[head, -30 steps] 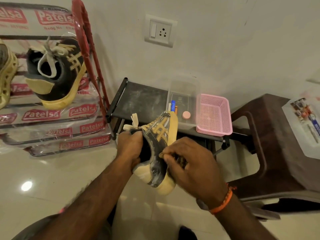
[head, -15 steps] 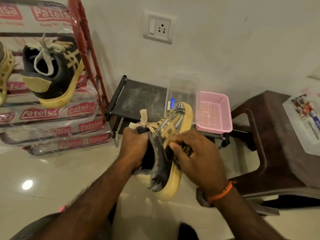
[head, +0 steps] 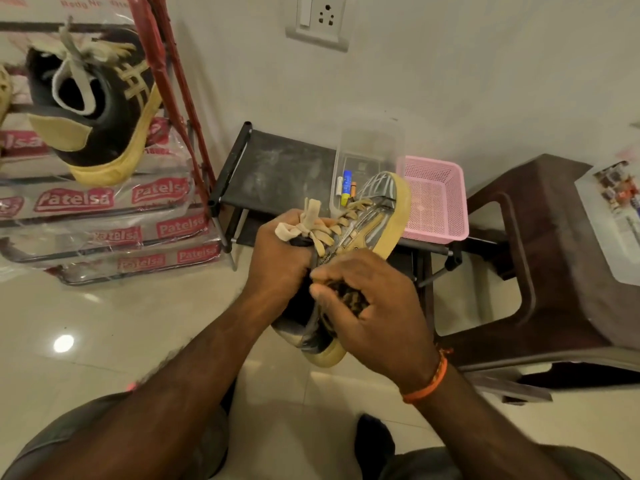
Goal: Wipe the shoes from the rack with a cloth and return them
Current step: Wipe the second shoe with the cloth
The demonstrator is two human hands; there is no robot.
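Shoe [head: 372,216], black with a yellow sole, hangs above the floor before a low black shelf [head: 277,168], gripped at its collar by the left hand [head: 280,258]. Right hand [head: 374,306] clutches a dark cloth [head: 349,296] against its side; its twin [head: 100,109] sits on the rack [head: 166,64].

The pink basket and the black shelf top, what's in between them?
In the head view, a clear plastic box sits between the pink basket and the bare part of the black shelf, with small markers inside.

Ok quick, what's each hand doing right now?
Left hand: grips the shoe at its opening.
Right hand: holds a dark cloth against the shoe.
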